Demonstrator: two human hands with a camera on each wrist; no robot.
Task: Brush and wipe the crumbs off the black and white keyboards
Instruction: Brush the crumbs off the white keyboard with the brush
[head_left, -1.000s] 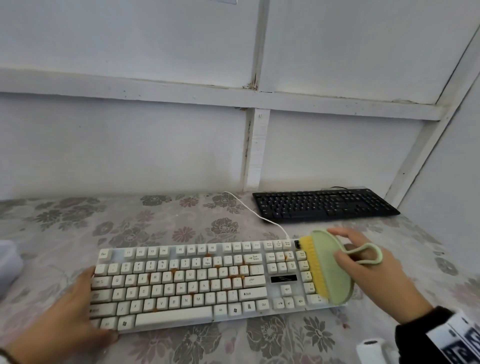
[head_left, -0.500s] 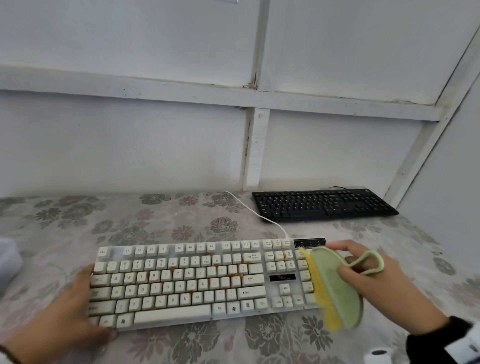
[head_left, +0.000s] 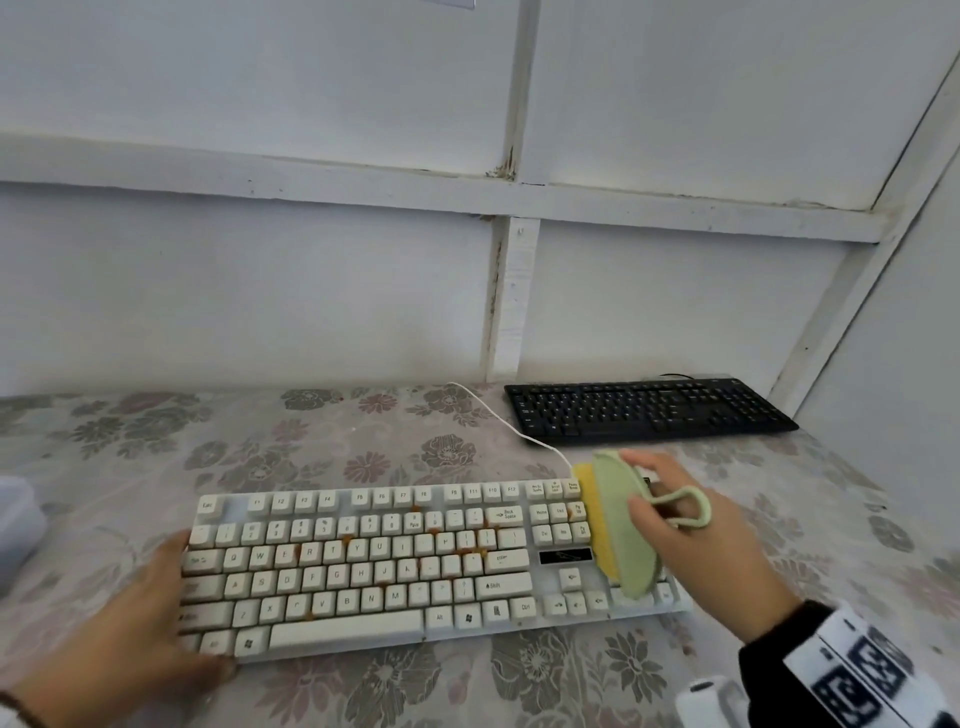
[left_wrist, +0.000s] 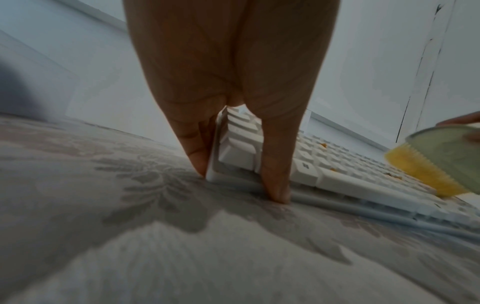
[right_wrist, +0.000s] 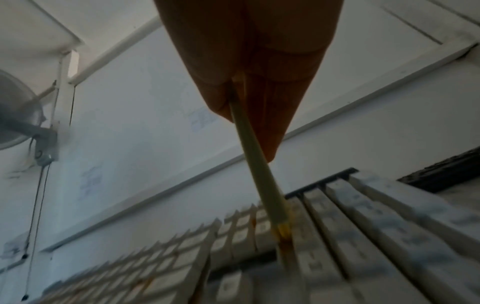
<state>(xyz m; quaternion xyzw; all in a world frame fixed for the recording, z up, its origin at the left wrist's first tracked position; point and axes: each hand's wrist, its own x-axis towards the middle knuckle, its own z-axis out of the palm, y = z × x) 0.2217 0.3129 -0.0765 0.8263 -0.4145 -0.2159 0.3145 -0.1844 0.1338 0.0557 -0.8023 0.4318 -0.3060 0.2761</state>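
The white keyboard (head_left: 415, 566) lies in front of me on the floral cloth, with orange crumbs (head_left: 470, 552) between its middle keys. My left hand (head_left: 156, 613) braces its left end: straight fingers (left_wrist: 193, 148) press the side edge and the thumb (left_wrist: 275, 164) presses the front edge. My right hand (head_left: 675, 525) grips a green brush (head_left: 623, 530) with yellow bristles (head_left: 592, 499) and a loop handle. The bristles stand on the number pad at the right end. The black keyboard (head_left: 649, 410) sits farther back on the right, against the wall.
A white cable (head_left: 498, 415) runs from the white keyboard toward the wall. A white object (head_left: 15, 525) shows at the left edge, another white object (head_left: 706, 696) at the bottom right. The wall corner closes off the right side. A wall fan (right_wrist: 15, 111) hangs high.
The brush swept down off the keyboard's front right corner, then came back up and slightly left onto the number pad. My left hand stayed at the keyboard's left end.
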